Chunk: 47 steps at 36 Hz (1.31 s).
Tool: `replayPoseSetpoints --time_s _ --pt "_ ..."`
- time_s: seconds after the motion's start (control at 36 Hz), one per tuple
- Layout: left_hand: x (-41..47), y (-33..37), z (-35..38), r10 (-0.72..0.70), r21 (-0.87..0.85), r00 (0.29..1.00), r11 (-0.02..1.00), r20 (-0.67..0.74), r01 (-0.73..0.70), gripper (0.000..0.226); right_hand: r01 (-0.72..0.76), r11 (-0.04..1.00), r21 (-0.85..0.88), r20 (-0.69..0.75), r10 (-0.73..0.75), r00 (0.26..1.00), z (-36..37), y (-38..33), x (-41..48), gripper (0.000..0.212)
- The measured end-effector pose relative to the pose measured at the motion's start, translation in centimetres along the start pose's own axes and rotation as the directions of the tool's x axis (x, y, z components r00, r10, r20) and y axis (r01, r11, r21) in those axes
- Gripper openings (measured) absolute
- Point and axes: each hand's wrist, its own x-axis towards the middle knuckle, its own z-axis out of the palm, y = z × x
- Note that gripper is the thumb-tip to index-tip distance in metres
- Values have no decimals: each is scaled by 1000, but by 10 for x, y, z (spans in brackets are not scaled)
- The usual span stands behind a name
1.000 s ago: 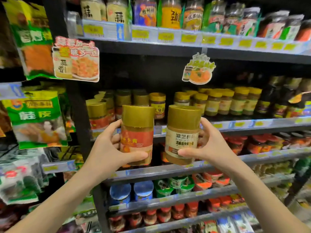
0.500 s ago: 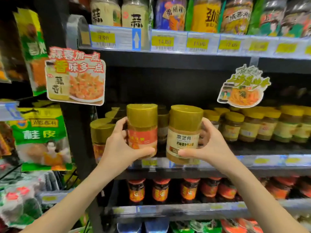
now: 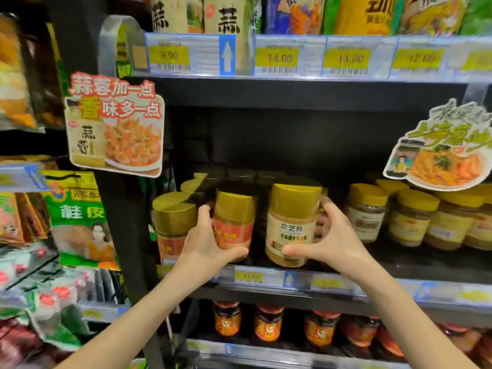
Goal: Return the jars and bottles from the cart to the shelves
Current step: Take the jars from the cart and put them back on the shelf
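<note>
My left hand (image 3: pixel 205 243) grips a gold-lidded jar with a red label (image 3: pixel 233 222), thumb under its base. My right hand (image 3: pixel 330 235) grips a gold-lidded jar with a cream label (image 3: pixel 291 225) from the right side. Both jars stand upright side by side at the front of the middle shelf (image 3: pixel 279 279), just above its price rail. Whether their bases touch the shelf is hard to tell. A matching red-label jar (image 3: pixel 173 225) stands just left of my left hand, with more gold lids behind.
Smaller gold-lidded jars (image 3: pixel 410 217) fill the shelf to the right. Two cardboard promo signs (image 3: pixel 114 126) hang from the shelf above. Red-capped sauce jars (image 3: pixel 269 326) line the shelf below. Hanging spice bags (image 3: pixel 80 219) sit on the left rack.
Both hands have carried the two jars forward and in over the middle shelf's edge, among the other gold-lidded jars. The view has closed in on the shelf.
</note>
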Motion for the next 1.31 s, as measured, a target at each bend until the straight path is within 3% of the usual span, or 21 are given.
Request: replayPoseSetpoints --time_s 0.17,0.39,0.56,0.89,1.03,1.31 --pt "4 0 2 -40 136 999 990 33 36 77 2 999 -32 43 0 999 1 6 8 115" --pt "6 3 4 -89 217 995 973 38 79 77 24 1000 13 71 -25 997 4 9 11 97" --pt "5 6 4 -120 239 991 966 58 103 95 17 1000 -9 55 -16 998 3 11 10 89" --pt "-1 17 4 -191 360 981 913 -36 191 94 -15 992 -126 57 23 998 5 13 10 99" --pt "-1 21 2 -249 435 967 866 -50 246 101 -39 991 -125 55 46 997 5 14 12 115" --pt "-7 12 0 -247 358 968 900 -47 247 93 -32 987 -159 38 38 999 8 12 14 115"
